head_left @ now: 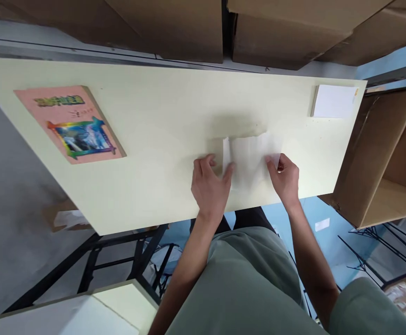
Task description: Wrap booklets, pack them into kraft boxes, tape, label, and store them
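A thin white sheet of paper (248, 156) with an uneven top edge is between my hands, near the front of the cream tabletop (154, 139). Its left edge bends upward in a narrow fold. My right hand (286, 177) pinches the right side of the sheet between thumb and fingers. At the left edge, the thumb of my left hand (210, 184) touches the paper, while the bent fingers stay apart from the thumb over the table.
A pink book (73, 125) with a colourful picture lies at the table's left. A white stack of paper (334, 101) sits at the back right. Cardboard boxes (175, 32) line the back edge, and an open cardboard box (381, 153) stands beside the right edge.
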Action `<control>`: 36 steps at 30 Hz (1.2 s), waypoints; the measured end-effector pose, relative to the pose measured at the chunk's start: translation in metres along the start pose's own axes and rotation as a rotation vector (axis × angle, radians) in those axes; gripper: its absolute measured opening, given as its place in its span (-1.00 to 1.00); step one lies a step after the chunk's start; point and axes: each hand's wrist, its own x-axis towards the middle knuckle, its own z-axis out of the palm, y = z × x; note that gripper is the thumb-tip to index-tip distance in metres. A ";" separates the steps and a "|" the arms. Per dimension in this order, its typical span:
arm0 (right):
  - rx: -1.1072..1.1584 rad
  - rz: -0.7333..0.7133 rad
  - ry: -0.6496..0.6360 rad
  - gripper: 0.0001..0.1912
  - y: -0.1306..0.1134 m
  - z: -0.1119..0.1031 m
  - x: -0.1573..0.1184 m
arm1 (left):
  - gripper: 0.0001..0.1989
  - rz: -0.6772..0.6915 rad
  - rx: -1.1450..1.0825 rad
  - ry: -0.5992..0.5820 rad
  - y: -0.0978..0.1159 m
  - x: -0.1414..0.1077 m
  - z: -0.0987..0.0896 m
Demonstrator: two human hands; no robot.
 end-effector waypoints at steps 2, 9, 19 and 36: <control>-0.046 0.018 0.031 -0.50 0.002 -0.001 0.002 | -0.84 0.008 0.008 -0.008 0.002 0.003 0.001; -0.096 -0.056 0.027 -0.49 -0.002 0.016 0.011 | -0.80 -0.076 -0.013 0.087 -0.017 0.025 -0.041; -0.250 -0.417 0.168 -0.69 -0.043 0.069 -0.018 | -0.69 0.379 0.006 0.106 -0.038 0.025 -0.041; -0.107 -0.583 -0.275 -0.63 -0.202 0.226 -0.044 | -0.76 0.051 0.014 0.447 -0.150 0.117 -0.185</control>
